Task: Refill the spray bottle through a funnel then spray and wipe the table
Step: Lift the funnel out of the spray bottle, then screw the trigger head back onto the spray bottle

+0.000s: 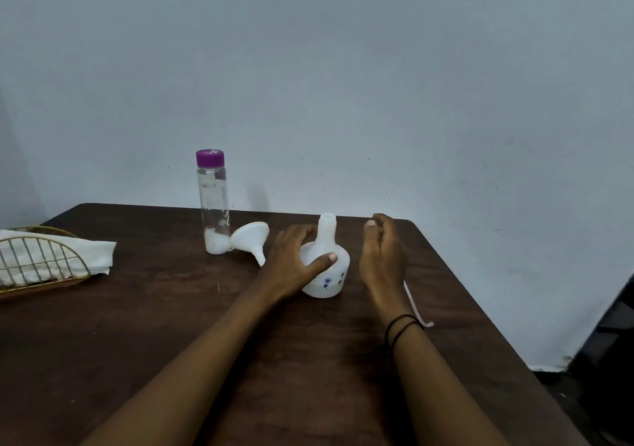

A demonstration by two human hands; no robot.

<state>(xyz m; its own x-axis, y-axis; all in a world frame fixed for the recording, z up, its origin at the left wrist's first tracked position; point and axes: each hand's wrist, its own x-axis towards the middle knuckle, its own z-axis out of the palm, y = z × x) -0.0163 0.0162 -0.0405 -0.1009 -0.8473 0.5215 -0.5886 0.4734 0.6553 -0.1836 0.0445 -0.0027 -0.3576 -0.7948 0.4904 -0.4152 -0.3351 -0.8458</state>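
Our left hand point(295, 256) wraps the uncapped white spray bottle point(326, 267) standing mid-table point(137, 325), purple flower print but no readable writing; our right hand point(382, 256) hovers open just beside it. The funnel point(249, 239) lies beside the purple-capped clear bottle point(214, 205).

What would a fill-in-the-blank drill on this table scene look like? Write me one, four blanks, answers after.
1. The left hand grips the white spray bottle, whose neck is open because its ____ is off.
2. The clear bottle wears a ____ cap.
3. The white funnel lies on its ____ beside the clear bottle.
4. The white cloth sits in a ____ wire basket.

Answers: spray head; purple; side; gold
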